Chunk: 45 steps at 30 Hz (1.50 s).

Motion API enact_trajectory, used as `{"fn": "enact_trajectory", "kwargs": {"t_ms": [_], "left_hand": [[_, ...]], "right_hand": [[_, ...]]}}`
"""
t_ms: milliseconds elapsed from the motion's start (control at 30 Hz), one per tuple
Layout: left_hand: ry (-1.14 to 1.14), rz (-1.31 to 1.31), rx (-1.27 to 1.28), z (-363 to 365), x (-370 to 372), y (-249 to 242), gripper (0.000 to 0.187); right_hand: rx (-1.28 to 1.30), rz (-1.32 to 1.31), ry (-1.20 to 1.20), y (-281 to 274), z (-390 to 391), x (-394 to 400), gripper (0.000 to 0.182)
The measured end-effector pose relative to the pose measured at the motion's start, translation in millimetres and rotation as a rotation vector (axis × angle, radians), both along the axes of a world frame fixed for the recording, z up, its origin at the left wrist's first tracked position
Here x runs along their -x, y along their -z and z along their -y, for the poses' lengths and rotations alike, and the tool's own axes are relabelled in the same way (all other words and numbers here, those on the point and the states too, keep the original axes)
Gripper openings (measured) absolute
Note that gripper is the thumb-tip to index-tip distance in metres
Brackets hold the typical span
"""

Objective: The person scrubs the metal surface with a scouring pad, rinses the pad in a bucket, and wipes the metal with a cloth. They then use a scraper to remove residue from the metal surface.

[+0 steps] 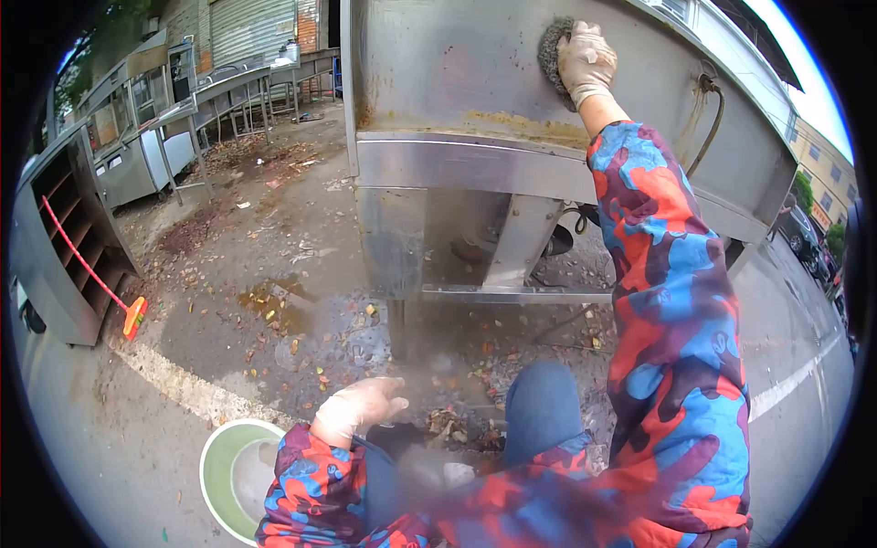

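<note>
My right hand (586,62), in a pale thin glove, is wrapped round a grey scouring pad (554,60) and presses it on the upper part of a large steel cabinet (438,73). Brown and yellow stains run along the panel's lower edge. Down at the left, my left hand (361,408), also gloved, hovers over my knee with its fingers apart and nothing in them. Just below and left of it, a green basin (216,475) stands on the ground with pale liquid inside.
An open shelf unit (68,237) stands at the left, a red-handled brush (135,317) leaning by it. Steel tables and counters (228,91) line the back left. A bent hose (708,119) hangs at the cabinet's right. Leaves and puddles cover the ground; cars (802,233) stand far right.
</note>
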<state>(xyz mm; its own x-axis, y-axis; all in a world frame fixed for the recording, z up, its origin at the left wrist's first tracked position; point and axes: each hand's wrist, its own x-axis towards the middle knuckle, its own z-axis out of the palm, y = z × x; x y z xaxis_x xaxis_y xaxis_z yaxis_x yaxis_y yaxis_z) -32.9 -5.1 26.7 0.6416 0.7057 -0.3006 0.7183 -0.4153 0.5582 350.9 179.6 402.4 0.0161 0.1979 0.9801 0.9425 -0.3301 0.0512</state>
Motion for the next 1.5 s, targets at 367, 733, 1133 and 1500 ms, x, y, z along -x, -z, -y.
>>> {"fn": "enact_trajectory", "kwargs": {"t_ms": [367,733,1133,1500], "left_hand": [[-0.146,0.630,0.287,-1,-42,26,0.057],[-0.275,1.417,0.905,69,-144,12,0.055],[-0.725,1.271,0.605,56,-121,41,0.029],[-0.805,1.021,0.313,39,-105,16,0.041]], "right_hand": [[0.340,-1.162,-1.550,178,140,-14,0.020],[0.653,-2.002,-2.363,358,201,59,0.033],[1.049,-2.156,-1.787,415,184,49,0.036],[1.377,-1.087,-1.498,413,171,51,0.038]]}}
